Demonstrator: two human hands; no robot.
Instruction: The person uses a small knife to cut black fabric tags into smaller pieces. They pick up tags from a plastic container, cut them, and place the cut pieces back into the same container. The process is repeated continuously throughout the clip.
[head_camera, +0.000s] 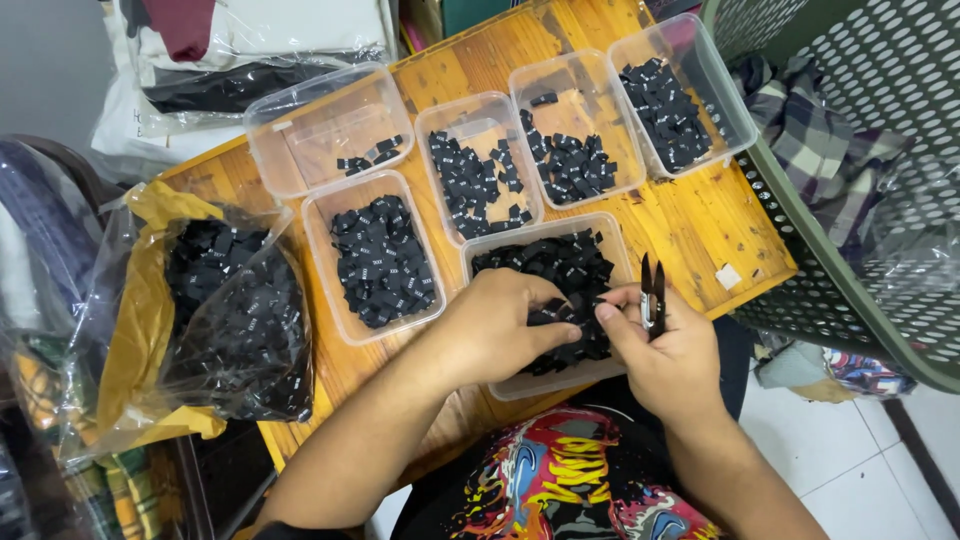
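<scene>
Six label tubs (548, 262) on the wooden table (700, 225), bag (235, 320) left, basket (860, 150) right.

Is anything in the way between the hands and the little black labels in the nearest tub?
Nothing visible. The left hand and right hand already touch the small black fabric labels in the clear plastic tub; the right also holds black thread snips.

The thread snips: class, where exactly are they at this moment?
In the head view, the thread snips stand upright in the right hand, at the right edge of the nearest tub of black labels, near the table's front edge.
</scene>
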